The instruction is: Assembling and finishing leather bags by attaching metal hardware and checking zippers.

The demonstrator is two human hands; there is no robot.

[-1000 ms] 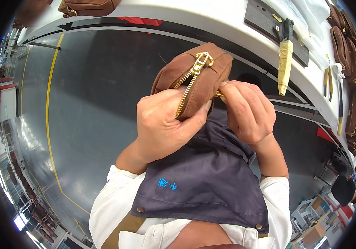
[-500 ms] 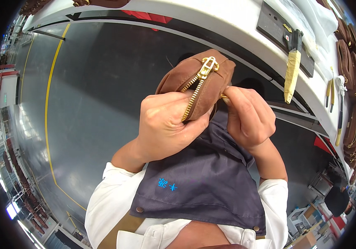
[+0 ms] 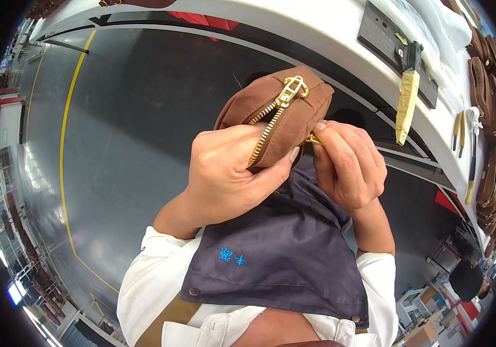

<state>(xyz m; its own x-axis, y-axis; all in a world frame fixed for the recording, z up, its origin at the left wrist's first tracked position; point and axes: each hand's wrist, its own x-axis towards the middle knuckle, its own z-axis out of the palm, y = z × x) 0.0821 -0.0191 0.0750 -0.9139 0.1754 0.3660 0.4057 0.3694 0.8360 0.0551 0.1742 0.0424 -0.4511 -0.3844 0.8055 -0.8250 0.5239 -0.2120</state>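
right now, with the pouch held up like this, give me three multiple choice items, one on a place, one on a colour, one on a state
1. Where is the brown pouch?
A. flat on the white table
B. held up in front of the apron
C. on the floor

2. What colour is the zipper?
A. gold
B. black
C. red

3. How does the left hand stand?
A. open and empty
B. resting on the table
C. closed round the pouch

Key: 1 B, both hands hold it above the dark apron, off the white table. 2 A, its teeth and pull shine gold. 3 C, its fingers and thumb wrap the pouch while the right hand pinches at its side.
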